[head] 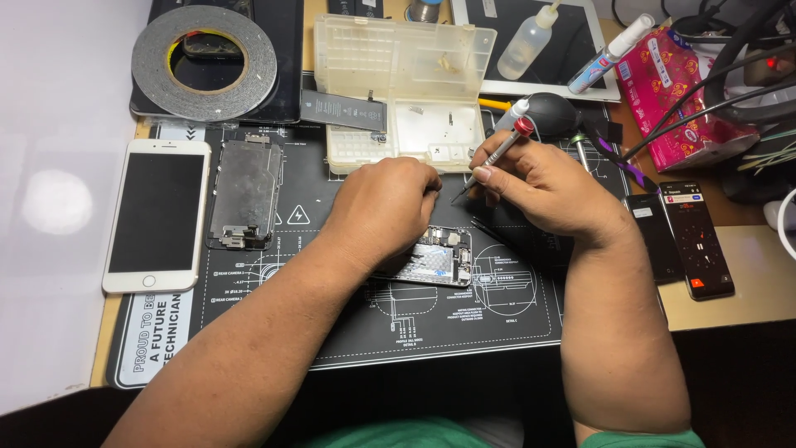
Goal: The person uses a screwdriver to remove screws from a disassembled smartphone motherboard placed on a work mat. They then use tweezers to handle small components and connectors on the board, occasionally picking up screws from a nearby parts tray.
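Head view: left hand [383, 206] presses opened phone [431, 257] (silvery insides bared); right hand [539, 187] pinches screwdriver [496, 153].

Tape roll [204, 62] — white phone [157, 216]

I see a black work mat [464, 332] printed with thin white line diagrams, lying on a tan worktop [746, 282]. The screwdriver [497, 153] is silver with a red band near its cap. The opened phone [431, 259] shows silvery, grey insides. To one side lies a white phone [157, 216] with a black screen and a gold edge. The tape roll [203, 62] is dark grey, the parts box [398, 83] a yellowed translucent cream, and the tissue pack [688, 91] pink with red patterns.
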